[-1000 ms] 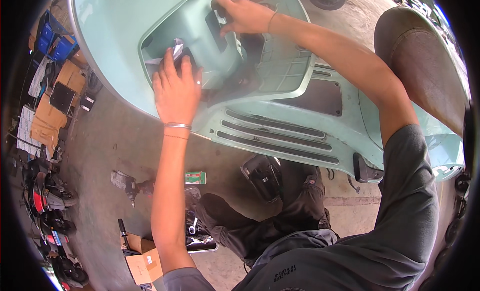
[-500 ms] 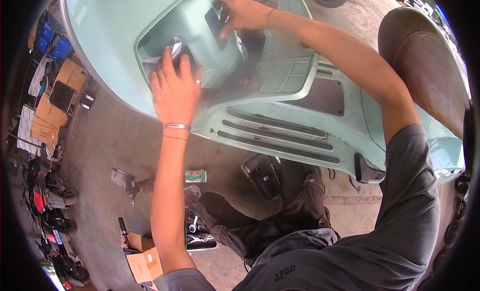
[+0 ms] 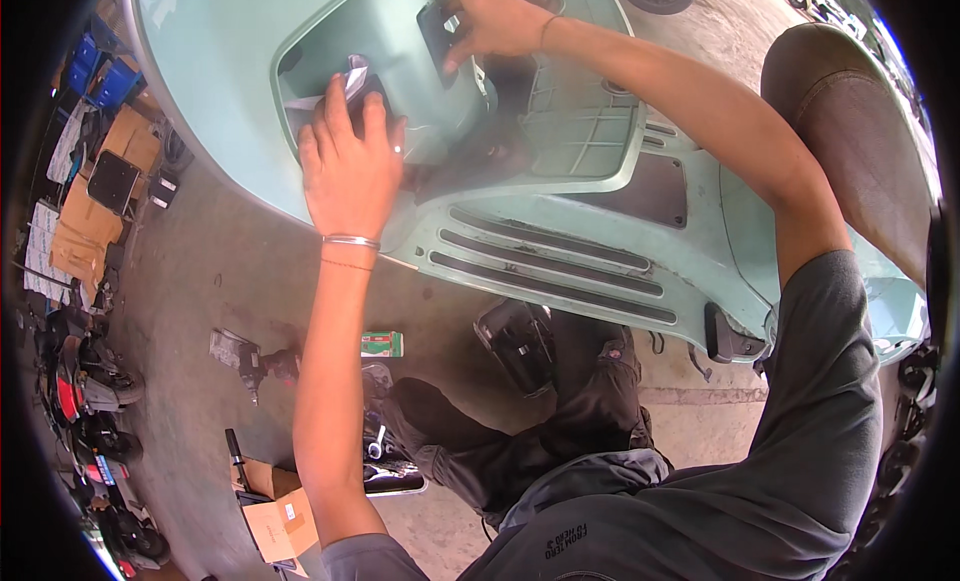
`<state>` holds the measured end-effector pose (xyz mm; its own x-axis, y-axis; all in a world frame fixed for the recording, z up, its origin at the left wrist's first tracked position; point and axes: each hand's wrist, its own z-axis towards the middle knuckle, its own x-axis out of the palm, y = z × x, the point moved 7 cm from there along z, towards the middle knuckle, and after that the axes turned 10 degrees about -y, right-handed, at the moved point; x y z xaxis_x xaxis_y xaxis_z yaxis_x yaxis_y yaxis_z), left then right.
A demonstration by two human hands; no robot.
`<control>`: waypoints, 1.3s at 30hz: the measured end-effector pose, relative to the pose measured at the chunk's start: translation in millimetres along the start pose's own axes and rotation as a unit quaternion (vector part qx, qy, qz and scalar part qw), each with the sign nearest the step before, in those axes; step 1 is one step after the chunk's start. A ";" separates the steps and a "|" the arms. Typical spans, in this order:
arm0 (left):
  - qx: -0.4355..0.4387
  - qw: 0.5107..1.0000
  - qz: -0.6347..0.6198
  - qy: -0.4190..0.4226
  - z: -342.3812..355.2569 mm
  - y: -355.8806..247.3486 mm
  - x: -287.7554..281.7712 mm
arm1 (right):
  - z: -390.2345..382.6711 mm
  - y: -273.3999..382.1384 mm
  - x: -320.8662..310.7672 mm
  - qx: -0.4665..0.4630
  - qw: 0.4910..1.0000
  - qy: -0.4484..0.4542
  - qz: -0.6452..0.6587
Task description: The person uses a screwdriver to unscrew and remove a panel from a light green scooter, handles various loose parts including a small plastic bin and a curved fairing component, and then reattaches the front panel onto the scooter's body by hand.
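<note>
A pale mint scooter has an open front compartment [image 3: 295,59] in its inner panel. My left hand [image 3: 350,166] reaches into it, fingers apart over a folded white paper [image 3: 354,73] and a dark item that the fingers mostly hide; whether it grips either is unclear, though the fingers look spread. My right hand [image 3: 498,23] is at the compartment's upper right, thumb and fingers curled on a dark plastic piece [image 3: 434,43]. A ribbed mint panel [image 3: 580,121] sits just right of the compartment.
Below lie the slotted footboard [image 3: 550,281], a black plastic part [image 3: 515,346], a power tool [image 3: 250,366], a green box [image 3: 381,343], a tool tray [image 3: 395,489] and a cardboard box [image 3: 275,531]. The seat [image 3: 850,141] is at right; cardboard [image 3: 95,221] and motorbikes [image 3: 90,381] line the left.
The view has shifted slightly. My right hand has moved a little upward on the dark piece; my left hand stays in the compartment, its fingertips slightly higher in the picture.
</note>
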<state>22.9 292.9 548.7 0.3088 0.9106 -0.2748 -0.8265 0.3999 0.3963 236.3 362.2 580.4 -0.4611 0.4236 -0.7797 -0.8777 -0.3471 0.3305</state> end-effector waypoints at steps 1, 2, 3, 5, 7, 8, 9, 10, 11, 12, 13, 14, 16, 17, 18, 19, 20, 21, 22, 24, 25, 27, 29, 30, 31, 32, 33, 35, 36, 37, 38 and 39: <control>0.007 1.000 0.011 0.004 0.5 -0.8 -0.2 | -0.5 1.3 -1.0 -0.003 1.000 -0.012 0.002; 0.006 1.000 0.009 0.004 0.4 -0.9 -0.1 | -2.0 1.6 0.0 -0.003 1.000 -0.011 0.000; 0.003 1.000 0.009 -0.001 0.0 -0.6 0.0 | -3.8 1.6 -0.5 0.001 1.000 -0.029 0.009; -0.002 1.000 0.005 -0.003 -1.8 -1.2 -0.3 | -4.7 -0.2 0.8 0.008 0.999 -0.044 0.015; 0.007 1.000 0.003 0.003 -6.1 -2.5 0.8 | -1.5 2.4 8.9 0.000 1.000 -0.022 0.006; 0.002 1.000 0.002 0.008 -8.6 -1.7 3.4 | -0.8 3.4 11.6 -0.001 1.000 -0.015 0.006; 0.008 1.000 -0.003 -0.004 -11.7 -2.5 4.7 | -0.9 1.2 13.7 0.008 1.000 -0.009 0.009; 0.015 1.000 -0.004 -0.011 -14.0 -0.4 2.9 | -1.8 2.5 19.5 0.016 1.000 0.000 0.017; 0.018 1.000 -0.007 -0.017 -13.1 0.8 0.7 | 2.7 11.0 12.6 -0.062 0.996 -0.068 0.022; 0.022 0.999 -0.010 -0.021 -9.0 1.7 0.6 | 8.1 -1.8 11.7 -0.008 0.999 -0.038 0.020; 0.034 0.999 -0.002 -0.035 -4.2 5.4 -2.7 | 11.6 5.5 4.3 -0.007 0.999 -0.042 0.021; 0.024 0.998 -0.035 -0.050 9.5 -2.0 -4.7 | 10.0 3.8 -15.4 -0.002 0.999 -0.050 -0.006; 0.013 0.995 -0.047 -0.082 27.7 -14.0 -15.6 | 9.0 1.2 -40.8 -0.050 0.991 -0.098 -0.071; 0.016 0.998 -0.031 -0.059 14.1 -5.8 -8.3 | 3.0 10.5 -20.6 -0.065 0.989 -0.126 -0.031; 0.020 0.999 -0.015 -0.040 -1.7 5.5 -0.3 | 5.6 8.3 4.5 -0.027 0.994 -0.103 -0.026; 0.032 0.999 -0.013 -0.034 -10.0 12.5 -0.9 | 7.0 11.4 17.3 -0.015 0.996 -0.082 -0.034; 0.037 0.998 -0.008 -0.047 -7.4 6.1 -3.2 | 7.9 4.7 14.5 -0.005 0.996 -0.067 -0.055; 0.039 0.999 -0.007 -0.023 -3.8 0.2 -0.9 | 2.9 -0.9 7.7 -0.033 0.996 -0.073 -0.046; 0.040 0.999 -0.009 -0.002 0.5 -8.3 5.1 | -2.1 -16.3 5.6 -0.069 0.990 -0.113 -0.054; 0.047 0.999 -0.012 -0.006 -3.5 -4.6 0.7 | -2.4 1.6 6.6 0.013 1.000 -0.002 0.004; 0.033 0.999 -0.019 -0.018 -0.8 -8.4 0.0 | 0.2 -10.4 4.5 -0.031 0.999 -0.040 -0.003; 0.015 1.000 -0.014 -0.020 -4.7 1.2 -1.1 | 1.4 -1.9 3.6 0.019 0.999 0.024 0.027; 0.017 0.999 -0.023 -0.028 3.2 -5.5 -3.2 | 3.5 -14.5 -6.4 0.026 0.999 0.025 0.019; 0.013 0.999 -0.029 -0.029 4.4 -8.6 -2.2 | 4.5 -20.2 -12.3 0.005 0.999 0.013 -0.043; 0.017 0.999 -0.024 -0.036 3.1 -7.5 -1.0 | 6.3 -18.8 -8.8 -0.020 0.995 0.005 -0.098; 0.015 0.999 -0.020 -0.030 1.0 -3.1 -0.2 | 5.1 -6.5 -7.7 -0.023 0.995 0.009 -0.093; 0.018 0.999 -0.009 -0.034 -2.7 0.4 -0.2 | 1.0 -0.3 -2.3 -0.011 0.990 0.070 -0.124; 0.025 0.998 0.006 -0.049 -2.0 1.2 -0.2 | -0.9 1.1 -10.1 -0.003 0.978 0.134 -0.162; 0.019 0.999 0.009 -0.045 -2.7 3.8 1.5 | 2.8 -0.4 -19.4 -0.017 0.975 0.110 -0.194; 0.022 0.999 0.010 -0.046 -1.1 4.2 0.4 | 5.7 -4.1 -29.0 -0.031 0.970 0.085 -0.226; 0.025 0.999 0.009 -0.046 0.8 3.2 -1.5 | 6.9 -9.5 -32.2 -0.039 0.966 0.077 -0.242; 0.024 0.999 -0.003 -0.043 3.4 2.6 -3.6 | 8.8 -14.2 -36.5 -0.048 0.963 0.068 -0.258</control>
<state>21.2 291.1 553.7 0.3549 0.9130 -0.2012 -0.8012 0.4080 0.4379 264.5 359.1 608.9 0.0599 0.4498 -0.8911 -0.9663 -0.1978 -0.1648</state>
